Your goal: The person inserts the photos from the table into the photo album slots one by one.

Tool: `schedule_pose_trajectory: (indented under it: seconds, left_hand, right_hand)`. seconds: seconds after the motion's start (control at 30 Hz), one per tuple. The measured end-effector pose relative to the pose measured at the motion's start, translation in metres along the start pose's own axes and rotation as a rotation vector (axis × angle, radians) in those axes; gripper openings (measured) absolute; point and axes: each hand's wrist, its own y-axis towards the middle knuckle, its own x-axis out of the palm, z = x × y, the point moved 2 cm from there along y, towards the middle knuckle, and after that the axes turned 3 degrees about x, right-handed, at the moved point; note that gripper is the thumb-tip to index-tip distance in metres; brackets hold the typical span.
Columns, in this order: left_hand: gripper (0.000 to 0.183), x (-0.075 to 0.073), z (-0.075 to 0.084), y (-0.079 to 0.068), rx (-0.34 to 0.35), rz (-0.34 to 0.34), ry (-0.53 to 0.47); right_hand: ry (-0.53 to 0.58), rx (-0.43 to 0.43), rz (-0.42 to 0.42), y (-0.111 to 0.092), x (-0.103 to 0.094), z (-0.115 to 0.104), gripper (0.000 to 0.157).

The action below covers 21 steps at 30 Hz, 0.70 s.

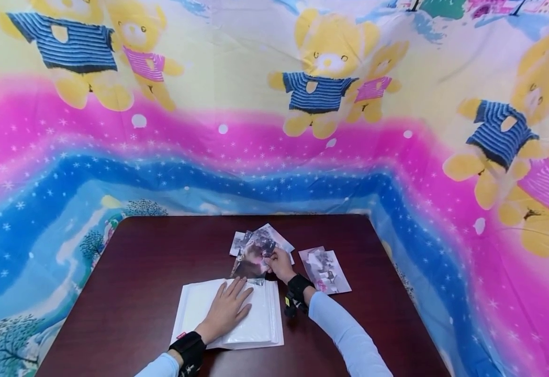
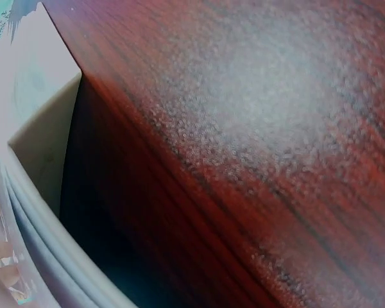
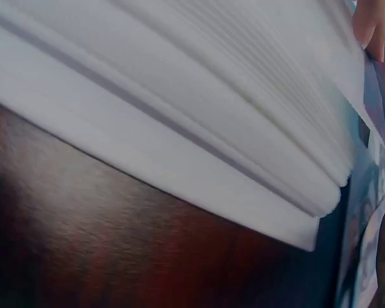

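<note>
My R hand (image 1: 281, 265) pinches a photo print (image 1: 254, 255) by its right edge, at the far edge of the white photo album (image 1: 260, 324) where my L hand (image 1: 227, 308) rests, fingers spread. Print's prob. light, slick, bendy (hold edges only, smudges likely). Wood-grain worktop (image 1: 147, 256), w/ loose prints (image 1: 335, 269) nearby; teddy-bear cloth (image 1: 241, 78) hangs behind.

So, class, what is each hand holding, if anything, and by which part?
The right hand pinches a photo by its right edge; the left hand rests on the album, holding nothing.
</note>
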Motion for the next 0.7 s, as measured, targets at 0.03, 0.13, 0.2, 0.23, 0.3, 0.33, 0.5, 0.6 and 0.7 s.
schedule_pose_trajectory:
  seconds: [0.03,0.13,0.2,0.23,0.3,0.33,0.5,0.6,0.7]
  left_hand:
    - [0.046,0.0,0.0,0.0,0.001,0.005,-0.004]
    - [0.046,0.0,0.0,0.0,0.011,0.034,-0.011]
    - [0.046,0.001,-0.001,-0.001,0.021,0.056,-0.012]
    - [0.046,0.001,-0.001,-0.001,0.023,0.06,-0.013]
    - [0.046,0.001,-0.001,-0.002,0.026,0.059,-0.015]
    - [0.046,0.0,-0.001,-0.002,0.025,0.056,-0.016]
    - [0.044,-0.003,-0.002,-0.002,0.007,0.044,-0.023]
    - [0.042,-0.007,0.001,-0.005,0.041,0.038,-0.048]
    - [0.041,-0.012,0.008,-0.011,0.112,0.019,-0.078]
  right_hand:
    - [-0.031,-0.012,0.01,0.001,0.0,-0.002,0.012]
    - [-0.098,-0.022,0.012,0.003,0.0,-0.008,0.008]
    - [-0.13,-0.02,-0.006,0.003,0.001,-0.01,0.008]
    - [-0.153,-0.021,-0.019,0.004,0.002,-0.012,0.009]
    - [-0.208,-0.041,-0.056,0.005,0.003,-0.013,0.013]
    - [-0.24,-0.051,-0.084,0.006,0.005,-0.014,0.015]
    - [-0.221,-0.088,-0.259,0.01,0.011,-0.021,0.016]
    - [-0.086,0.021,-0.309,0.014,0.012,-0.021,0.053]
    - [0.003,0.124,-0.286,0.019,0.011,-0.019,0.085]
